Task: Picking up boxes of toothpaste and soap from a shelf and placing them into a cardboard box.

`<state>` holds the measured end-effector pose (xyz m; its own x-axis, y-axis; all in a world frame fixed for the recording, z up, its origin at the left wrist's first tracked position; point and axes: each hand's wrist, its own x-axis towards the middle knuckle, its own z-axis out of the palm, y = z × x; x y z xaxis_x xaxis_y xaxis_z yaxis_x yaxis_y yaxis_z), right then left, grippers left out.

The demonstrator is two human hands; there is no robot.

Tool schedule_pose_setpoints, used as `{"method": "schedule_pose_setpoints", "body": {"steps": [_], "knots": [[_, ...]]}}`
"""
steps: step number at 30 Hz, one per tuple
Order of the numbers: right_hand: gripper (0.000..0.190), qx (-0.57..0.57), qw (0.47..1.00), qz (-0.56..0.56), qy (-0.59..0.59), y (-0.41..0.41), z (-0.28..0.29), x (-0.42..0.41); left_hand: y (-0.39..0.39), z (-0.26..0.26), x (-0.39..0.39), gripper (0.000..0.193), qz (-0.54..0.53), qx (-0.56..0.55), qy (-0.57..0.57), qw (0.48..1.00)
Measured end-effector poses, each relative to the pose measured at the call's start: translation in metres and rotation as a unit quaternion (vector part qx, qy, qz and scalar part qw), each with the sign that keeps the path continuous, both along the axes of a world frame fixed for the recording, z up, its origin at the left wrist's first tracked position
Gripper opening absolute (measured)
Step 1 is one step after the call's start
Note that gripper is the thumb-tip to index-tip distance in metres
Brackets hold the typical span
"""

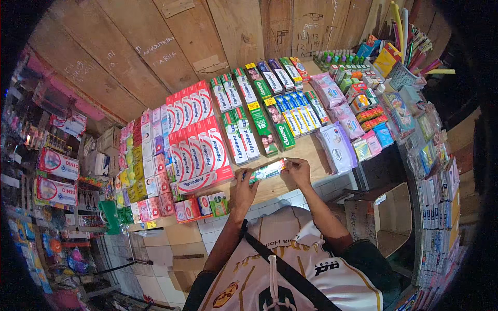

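Observation:
My left hand [244, 188] grips one end of a small Ciptadent toothpaste box [266, 171], and my right hand [298, 171] pinches its other end. The box lies level between both hands, over the front edge of the wooden table [272, 189]. Beyond it stand upright Ciptadent boxes [240, 138] and green Closeup boxes [262, 130]. Left of my left hand are red and white Pepsodent boxes [200, 155] in rows, some in a red tray. Yellow and blue Pepsodent boxes [299, 120] stand further back on the right.
Soap boxes [202, 206] line the front edge at left. Purple packs [337, 149] and small medicine boxes [360, 101] fill the right side. An open cardboard box [377, 221] sits below at right. A plank wall [241, 35] rises behind; hanging goods [58, 163] are at far left.

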<state>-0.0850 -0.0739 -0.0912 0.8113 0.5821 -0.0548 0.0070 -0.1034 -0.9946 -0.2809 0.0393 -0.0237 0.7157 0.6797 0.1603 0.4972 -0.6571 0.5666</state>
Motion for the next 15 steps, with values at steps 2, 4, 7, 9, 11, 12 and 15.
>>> {"method": "schedule_pose_setpoints", "body": {"steps": [2,4,7,9,11,12,15], "knots": [[0.018,-0.038,0.998,-0.013,-0.051,0.004,0.006,-0.002,0.003,-0.007,-0.005,0.042,0.0,0.002,-0.026,1.0],[0.019,-0.03,0.999,-0.015,-0.04,0.003,-0.004,0.002,0.004,-0.011,-0.004,0.045,-0.007,-0.018,-0.002,1.0],[0.02,-0.002,1.0,-0.018,0.0,0.002,-0.013,0.005,0.004,-0.012,-0.001,0.045,-0.01,-0.02,-0.01,1.0],[0.02,0.017,0.999,-0.022,0.03,0.003,-0.011,0.004,0.004,-0.01,0.001,0.043,-0.017,-0.009,-0.039,0.999],[0.021,0.028,0.996,-0.018,0.085,0.007,0.006,-0.003,0.005,-0.012,-0.002,0.042,-0.017,0.003,-0.067,0.998],[0.021,0.028,0.996,-0.019,0.084,0.006,0.01,-0.003,0.006,-0.013,-0.002,0.044,-0.017,-0.006,-0.071,0.997],[0.021,-0.016,0.999,-0.017,0.047,0.004,0.021,-0.005,0.006,-0.012,-0.004,0.045,-0.019,-0.004,-0.047,0.999]]}}
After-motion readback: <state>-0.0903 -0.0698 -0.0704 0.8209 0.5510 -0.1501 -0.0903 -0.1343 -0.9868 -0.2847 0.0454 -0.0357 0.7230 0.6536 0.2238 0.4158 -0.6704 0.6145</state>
